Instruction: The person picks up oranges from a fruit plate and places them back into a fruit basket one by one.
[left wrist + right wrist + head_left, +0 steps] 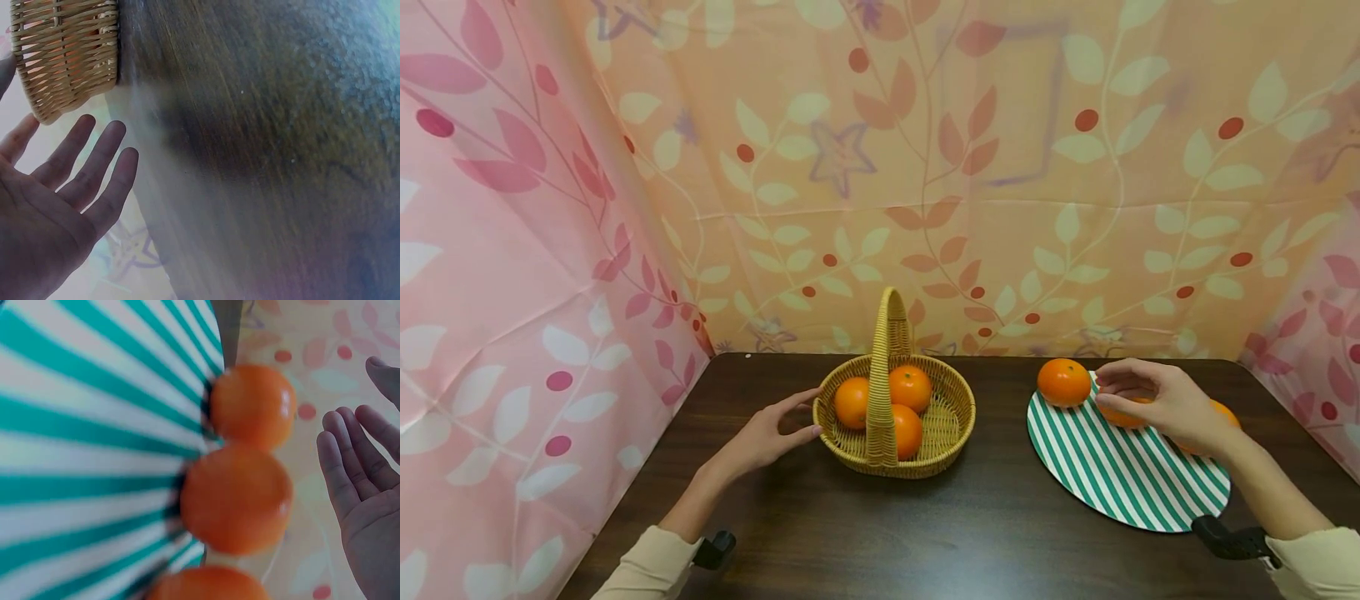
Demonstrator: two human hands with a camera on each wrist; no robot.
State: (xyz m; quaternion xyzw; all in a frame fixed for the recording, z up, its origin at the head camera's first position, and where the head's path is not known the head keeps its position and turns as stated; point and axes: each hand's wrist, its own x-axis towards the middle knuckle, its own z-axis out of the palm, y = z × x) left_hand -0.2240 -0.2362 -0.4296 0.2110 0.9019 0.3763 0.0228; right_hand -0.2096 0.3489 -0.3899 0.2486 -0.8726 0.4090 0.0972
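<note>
A yellow wicker basket (957,437) with a tall handle holds three oranges (911,388). My left hand (763,433) is at its left rim, thumb and forefinger spread, seeming to touch it; the other fingers stretch loosely in the left wrist view. On a round green-and-white striped mat (1112,467) to the right lie three more oranges: one at the far left edge (1063,382), a middle one (1123,412), and one (1226,412) mostly behind my right hand (1183,404). This hand hovers above them, fingers slightly bent, holding nothing; the right wrist view shows it apart from the fruit.
The dark wooden table (970,533) ends at a yellow-orange patterned cloth (887,183) behind it. A pink leaf-patterned cloth (512,292) hangs along the left side, another (1315,350) on the right. The basket handle rises above the oranges.
</note>
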